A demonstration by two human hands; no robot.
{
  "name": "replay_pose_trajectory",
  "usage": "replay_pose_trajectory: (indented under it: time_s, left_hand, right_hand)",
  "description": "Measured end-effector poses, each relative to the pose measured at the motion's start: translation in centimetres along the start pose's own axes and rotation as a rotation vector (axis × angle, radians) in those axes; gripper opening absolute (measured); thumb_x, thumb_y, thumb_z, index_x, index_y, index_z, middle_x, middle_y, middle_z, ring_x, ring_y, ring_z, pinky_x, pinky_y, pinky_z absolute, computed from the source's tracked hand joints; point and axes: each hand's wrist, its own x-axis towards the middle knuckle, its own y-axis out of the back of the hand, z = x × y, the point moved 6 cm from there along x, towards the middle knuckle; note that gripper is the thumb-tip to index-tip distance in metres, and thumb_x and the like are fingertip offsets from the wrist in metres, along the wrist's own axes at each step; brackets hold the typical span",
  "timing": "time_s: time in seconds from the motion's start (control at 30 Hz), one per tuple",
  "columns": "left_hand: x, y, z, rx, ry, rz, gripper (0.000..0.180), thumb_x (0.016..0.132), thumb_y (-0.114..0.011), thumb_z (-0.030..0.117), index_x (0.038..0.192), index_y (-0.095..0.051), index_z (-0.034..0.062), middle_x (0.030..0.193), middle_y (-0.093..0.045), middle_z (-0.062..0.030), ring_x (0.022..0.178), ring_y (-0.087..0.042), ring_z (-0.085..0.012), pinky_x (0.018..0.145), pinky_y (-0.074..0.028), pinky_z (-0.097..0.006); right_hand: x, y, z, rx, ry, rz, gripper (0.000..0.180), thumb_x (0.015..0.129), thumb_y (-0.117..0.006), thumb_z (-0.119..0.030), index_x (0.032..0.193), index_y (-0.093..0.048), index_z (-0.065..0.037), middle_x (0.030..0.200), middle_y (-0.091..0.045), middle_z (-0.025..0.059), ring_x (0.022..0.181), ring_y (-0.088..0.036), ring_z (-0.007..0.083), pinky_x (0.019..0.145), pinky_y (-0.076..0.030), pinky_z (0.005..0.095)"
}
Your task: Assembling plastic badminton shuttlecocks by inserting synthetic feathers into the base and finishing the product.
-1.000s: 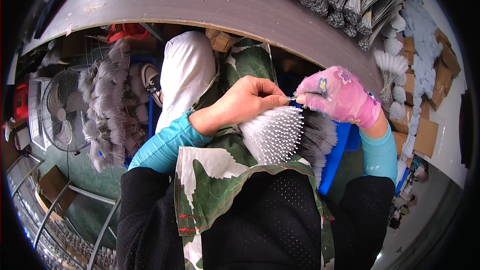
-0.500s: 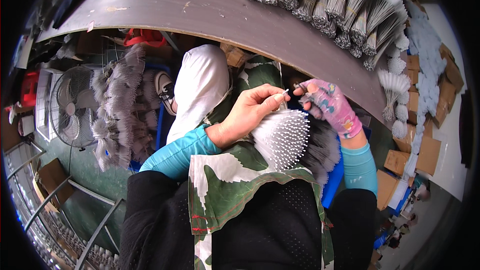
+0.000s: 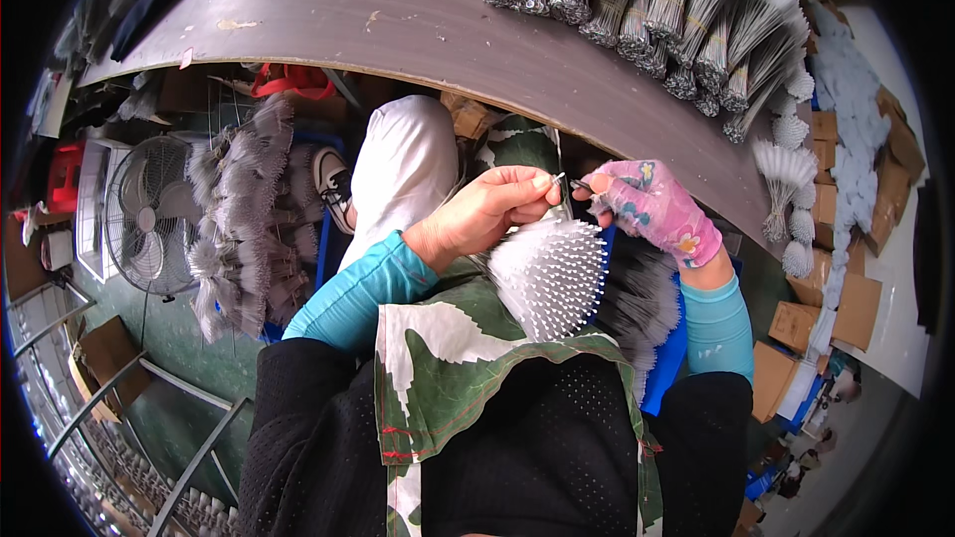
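Note:
My bare left hand [image 3: 489, 211] is closed, thumb and forefinger pinching the end of a thin silvery-white piece. Facing it, a little to the right, my right hand [image 3: 659, 214] wears a pink flowered glove with bare fingertips. Its fingers pinch a small dark, thin piece whose kind I cannot make out; the two tips nearly meet. Just below the left hand, a fanned bundle of thin white-tipped rods [image 3: 550, 280] rests on my lap against the camouflage apron [image 3: 463, 378]. Grey bristly bundles [image 3: 637, 303] lie in a blue bin [image 3: 672, 363] beside it.
A brown bench [image 3: 328, 10] curves across the front, carrying several tied wire bundles [image 3: 676, 0] at the right. On the left stand a fan [image 3: 149, 214], a pile of grey bristly bundles [image 3: 239, 239] and a metal rack [image 3: 199, 452]. Cardboard boxes [image 3: 794, 325] sit at the right.
My right hand has turned, its fingers closing in toward the left fingertips. The left hand has shifted slightly left. The white-tipped bundle has moved a little left.

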Motion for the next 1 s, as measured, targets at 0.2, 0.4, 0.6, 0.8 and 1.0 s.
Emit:
replay_pose_trajectory:
  time_s: [0.2,0.4,0.6,0.8,1.0]
  left_hand:
    - [0.0,-0.2,0.1,0.034,0.046,0.009,0.021,0.094,-0.048,0.022,0.087,-0.058,0.004,0.063,-0.034,0.0071,0.057,-0.025,-0.0048,0.052,-0.021,-0.02]
    - [-0.5,-0.3,0.2,0.14,-0.053,0.19,0.02,0.092,-0.055,0.022,0.095,-0.063,0.0041,0.07,-0.051,0.0061,0.064,-0.042,-0.0031,0.06,-0.035,-0.018]
    - [-1.0,-0.2,0.2,0.18,-0.111,0.279,0.011,0.088,-0.06,0.011,0.096,-0.063,0.0048,0.084,-0.061,0.0006,0.073,-0.052,-0.0046,0.067,-0.044,-0.02]
    - [-1.7,-1.5,1.7,0.694,-0.424,0.343,0.011,0.086,-0.063,0.007,0.095,-0.065,0.0013,0.084,-0.063,-0.0009,0.078,-0.055,-0.0054,0.07,-0.047,-0.021]
    - [-1.6,-1.0,1.3,0.64,-0.33,0.371,0.016,0.085,-0.066,0.012,0.095,-0.066,-0.0011,0.084,-0.066,-0.0041,0.076,-0.057,-0.0062,0.067,-0.048,-0.023]
  right_hand:
    - [0.2,-0.2,-0.1,-0.004,-0.019,-0.031,0.031,0.091,-0.053,-0.032,0.092,-0.066,-0.004,0.064,-0.057,-0.0012,0.055,-0.046,0.003,0.047,-0.031,0.0176]
    - [0.3,0.3,0.7,0.114,-0.013,0.071,0.032,0.091,-0.053,-0.034,0.093,-0.066,-0.005,0.063,-0.055,-0.0027,0.053,-0.043,0.0017,0.045,-0.028,0.0162]
    - [-0.1,0.1,-0.3,0.0,0.174,0.087,0.032,0.093,-0.052,-0.03,0.095,-0.065,-0.001,0.073,-0.059,-0.0008,0.063,-0.051,0.005,0.053,-0.038,0.0189]
    - [-0.2,0.6,0.6,0.192,0.072,0.067,0.033,0.092,-0.053,-0.033,0.097,-0.062,-0.002,0.077,-0.061,0.0007,0.067,-0.053,0.0044,0.05,-0.034,0.0154]
    - [-0.2,-0.5,0.0,0.211,0.266,0.125,0.024,0.077,-0.069,-0.004,0.099,-0.061,-0.001,0.094,-0.062,0.0028,0.083,-0.056,0.0091,0.075,-0.047,0.0236]
